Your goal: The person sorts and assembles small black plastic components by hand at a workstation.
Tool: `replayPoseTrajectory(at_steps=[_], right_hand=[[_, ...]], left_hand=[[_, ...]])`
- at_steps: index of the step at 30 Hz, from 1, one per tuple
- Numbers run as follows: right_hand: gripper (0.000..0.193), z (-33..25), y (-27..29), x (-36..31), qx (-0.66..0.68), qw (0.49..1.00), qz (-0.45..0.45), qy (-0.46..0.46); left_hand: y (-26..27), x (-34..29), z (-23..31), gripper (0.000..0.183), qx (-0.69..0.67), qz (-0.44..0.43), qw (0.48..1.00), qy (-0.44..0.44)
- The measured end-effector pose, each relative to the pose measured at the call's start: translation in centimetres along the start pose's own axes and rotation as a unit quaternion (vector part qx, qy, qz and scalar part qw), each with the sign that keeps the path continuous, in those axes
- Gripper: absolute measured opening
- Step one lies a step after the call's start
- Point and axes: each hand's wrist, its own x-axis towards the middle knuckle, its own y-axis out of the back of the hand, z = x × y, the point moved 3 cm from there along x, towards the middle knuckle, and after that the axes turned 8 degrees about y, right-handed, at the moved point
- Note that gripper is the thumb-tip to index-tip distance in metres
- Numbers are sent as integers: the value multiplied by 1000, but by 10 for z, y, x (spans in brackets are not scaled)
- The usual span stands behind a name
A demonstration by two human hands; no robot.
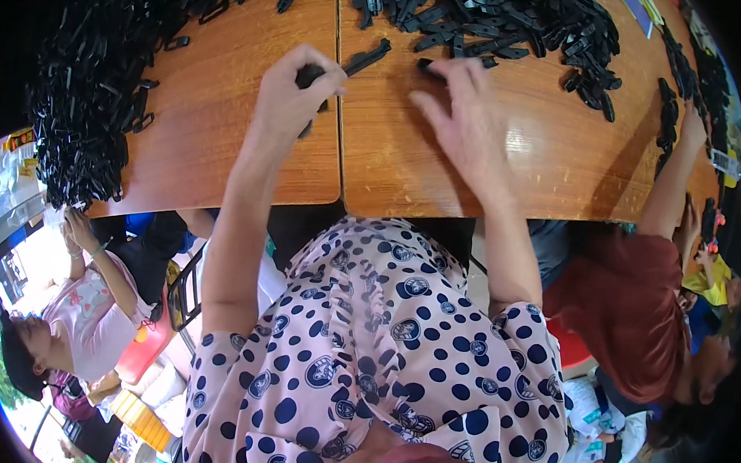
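Note:
My left hand [287, 92] is closed around a dark black plastic part, mostly hidden by the fingers. A long, narrow black plastic piece [367, 58] juts out to the right of its fingertips, across the seam between two tabletops. To the right, my right hand [467, 111] is somewhat blurred, its thumb held apart from the fingers. Its fingertips reach a small black piece [428, 68] at the near edge of a large heap of black plastic parts [501, 11]. Whether they touch that piece, I cannot tell.
Another tall heap of black parts [83, 105] covers the left side of the wooden table [202, 114]. More parts lie along the right edge, by a co-worker's arm [672, 170]. A person [96, 316] sits at the left. Paper sheets [641, 3] lie far right.

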Motion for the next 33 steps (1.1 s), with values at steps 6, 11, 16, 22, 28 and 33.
replayPoseTrajectory(at_steps=[6, 11, 16, 22, 28, 33], right_hand=[[28, 14, 12, 10, -341, 931, 54, 121], [23, 16, -2, -1, 125, 984, 116, -53], [28, -9, -28, -12, 554, 811, 62, -178], [26, -51, -59, -11, 579, 800, 46, -149], [21, -78, -77, -14, 421, 903, 46, -66], [17, -92, -92, -18, 231, 972, 20, 35]], left_hand=[[-33, 6, 45, 10, 488, 87, 812, -308], [-26, 29, 36, 22, 490, 87, 831, -250], [-9, -1, 21, 24, -83, -55, 983, -154], [-1, -50, 0, 21, -94, 82, 972, -201], [15, -72, -29, 27, -118, 136, 964, -193], [35, -96, -52, 29, -125, 128, 967, -183]])
